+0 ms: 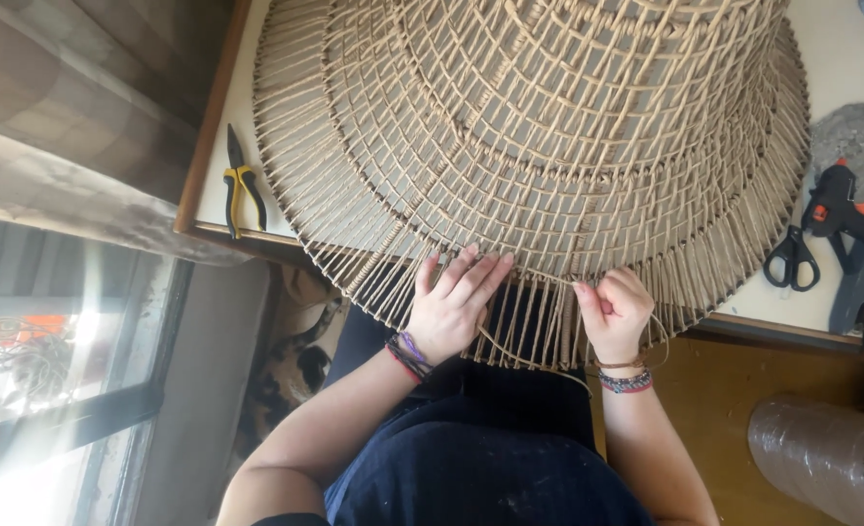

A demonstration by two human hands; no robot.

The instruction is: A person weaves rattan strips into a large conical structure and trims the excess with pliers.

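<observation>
Overhanging the desk [257, 58] edge toward the lap, a large woven cord shade [539, 127] put its loose fringe within reach. Left hand [451, 307] lay flat, fingers open, steadying the weave; right hand [615, 314] pinched one cord closed. Pliers [241, 183], scissors [792, 258], glue gun [855, 239] lay aside.

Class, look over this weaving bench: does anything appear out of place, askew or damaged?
Nothing looks damaged. The woven frame overhangs the table's front edge, where both hands work its rim; pliers and scissors lie flat beside it.
</observation>
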